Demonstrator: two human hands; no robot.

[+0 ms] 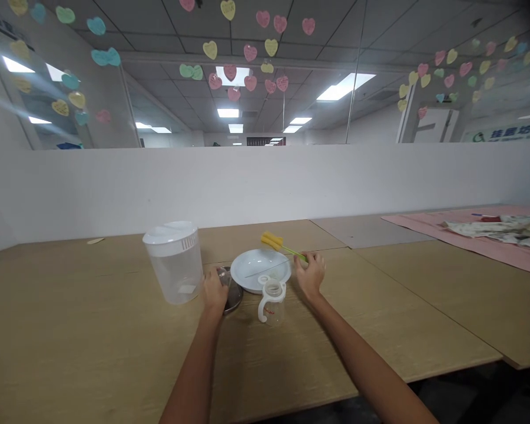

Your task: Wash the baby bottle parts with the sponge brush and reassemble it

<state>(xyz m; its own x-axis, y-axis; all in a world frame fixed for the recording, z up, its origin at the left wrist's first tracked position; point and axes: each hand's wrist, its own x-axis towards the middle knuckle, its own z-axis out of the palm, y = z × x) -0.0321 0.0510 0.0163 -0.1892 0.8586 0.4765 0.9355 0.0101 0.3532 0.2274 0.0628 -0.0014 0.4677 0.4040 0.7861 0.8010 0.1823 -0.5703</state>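
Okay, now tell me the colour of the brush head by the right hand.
Yellow; the brush head shows in the head view.

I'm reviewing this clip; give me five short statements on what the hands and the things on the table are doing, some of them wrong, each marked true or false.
1. The right hand holds the brush by its green handle. True.
2. The left hand is at the dark dish, between the bucket and the bowl. True.
3. The bowl stands on the far side of the bucket from the right hand. False: the bowl is between the bucket and the right hand.
4. The brush has a blue head. False: its head is yellow.
5. The bottle stands upright and has a white handle. True.
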